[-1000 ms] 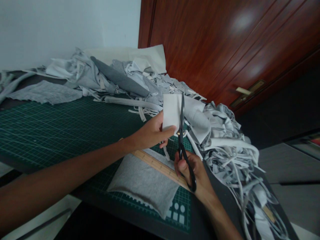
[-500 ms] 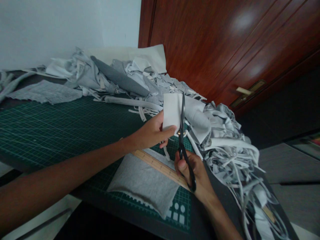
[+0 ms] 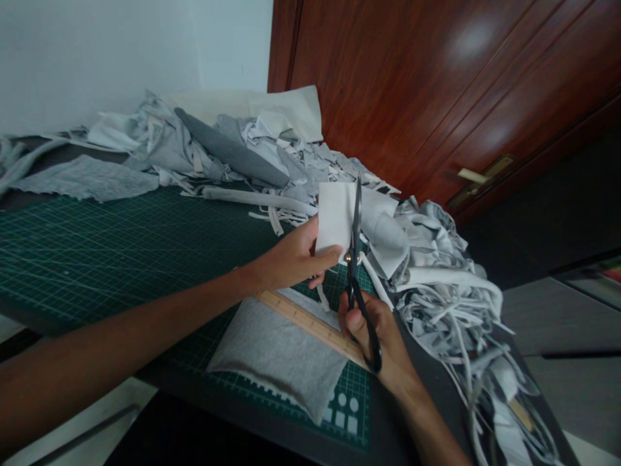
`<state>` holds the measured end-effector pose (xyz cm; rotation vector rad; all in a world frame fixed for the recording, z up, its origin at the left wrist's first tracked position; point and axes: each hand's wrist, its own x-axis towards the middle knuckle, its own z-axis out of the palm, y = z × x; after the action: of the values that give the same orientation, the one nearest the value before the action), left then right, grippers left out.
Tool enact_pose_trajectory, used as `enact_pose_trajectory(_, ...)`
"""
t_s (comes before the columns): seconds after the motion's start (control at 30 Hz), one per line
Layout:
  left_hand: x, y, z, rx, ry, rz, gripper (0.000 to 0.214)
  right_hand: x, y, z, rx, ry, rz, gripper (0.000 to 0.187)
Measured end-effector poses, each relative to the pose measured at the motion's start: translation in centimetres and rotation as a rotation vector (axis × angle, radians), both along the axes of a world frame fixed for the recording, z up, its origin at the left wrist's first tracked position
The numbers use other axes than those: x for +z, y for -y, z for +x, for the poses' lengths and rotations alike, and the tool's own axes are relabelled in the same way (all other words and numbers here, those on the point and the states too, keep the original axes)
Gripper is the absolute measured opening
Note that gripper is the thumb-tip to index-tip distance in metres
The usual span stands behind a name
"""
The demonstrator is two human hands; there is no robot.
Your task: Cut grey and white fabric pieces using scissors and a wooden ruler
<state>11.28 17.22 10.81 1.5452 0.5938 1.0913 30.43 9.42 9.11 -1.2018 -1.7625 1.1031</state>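
Note:
My left hand (image 3: 295, 259) pinches the lower edge of a small white fabric piece (image 3: 334, 217) and holds it upright above the green cutting mat (image 3: 121, 246). My right hand (image 3: 376, 333) grips the black scissors (image 3: 358, 272) by their handles. The blades point upward and lie closed along the right side of the white piece. Under both hands a wooden ruler (image 3: 310, 325) lies across a folded grey cloth (image 3: 279, 353) on the mat.
A heap of grey and white fabric scraps (image 3: 436, 272) and strips runs along the back and right side of the table. A flat grey cloth (image 3: 87, 178) lies at the far left. A dark wooden door (image 3: 436, 84) with a brass handle (image 3: 478, 176) stands behind.
The scissor blades have crept a little higher along the white piece. Both hands stay almost where they were.

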Motion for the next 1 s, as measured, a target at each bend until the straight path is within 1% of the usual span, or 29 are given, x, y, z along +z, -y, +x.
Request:
enact_pose_trajectory(0.43, -0.20, -0.10, 0.03, -0.017, -0.009, 0.008, 0.022, 0.06, -0.02, 0.06, 0.000, 0.023, 0.025, 0.069)
enact_pose_trajectory(0.6, -0.24, -0.08, 0.02, -0.010, -0.018, 0.009, 0.022, 0.01, 0.02, 0.05, 0.011, -0.003, -0.015, 0.067)
enact_pose_trajectory(0.8, -0.14, -0.04, 0.02, -0.007, -0.016, 0.010, 0.021, -0.13, -0.02, 0.10, -0.002, -0.028, -0.006, 0.066)
enact_pose_trajectory(1.0, -0.33, -0.21, -0.05, -0.002, -0.025, 0.009, 0.021, -0.24, -0.08, 0.12, -0.024, -0.055, 0.006, 0.061)
